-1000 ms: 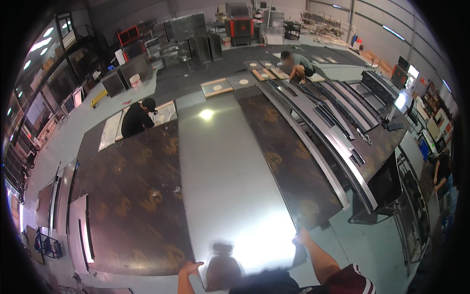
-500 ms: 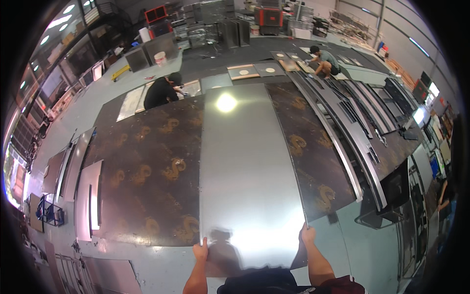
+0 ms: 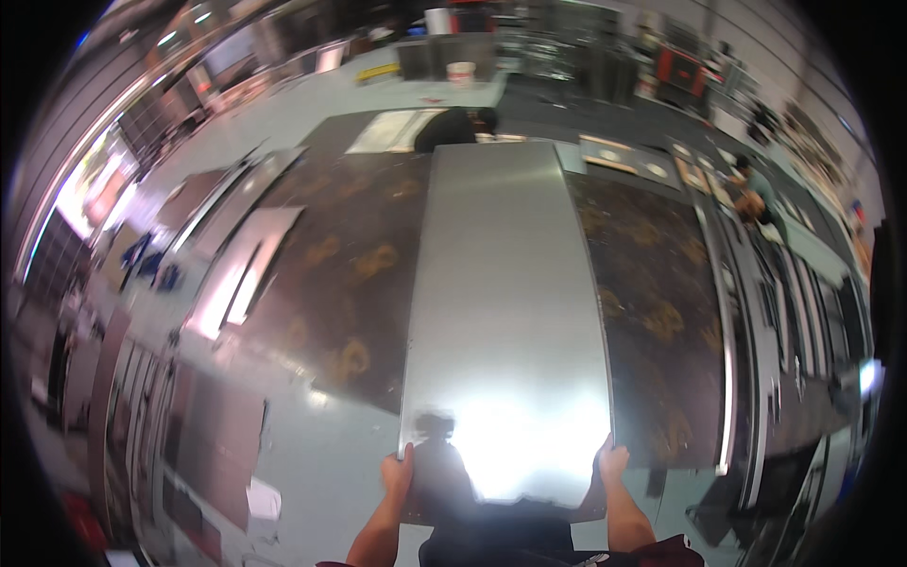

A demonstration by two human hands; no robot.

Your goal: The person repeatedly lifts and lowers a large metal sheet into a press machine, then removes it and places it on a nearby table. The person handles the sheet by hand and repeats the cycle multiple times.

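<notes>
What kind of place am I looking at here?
Probably a metalworking or fabrication workshop. The left hand and right hand grip a big, shiny metal-looking sheet; long metal-looking strips lie at the right, and a red-and-black cabinet stands in the background.

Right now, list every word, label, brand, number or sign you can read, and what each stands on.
No text is readable.
Gold marks on the brown board: too blurred to read.
White bucket: any print is too small and blurred.
Metal sheet: no lettering visible.
</notes>
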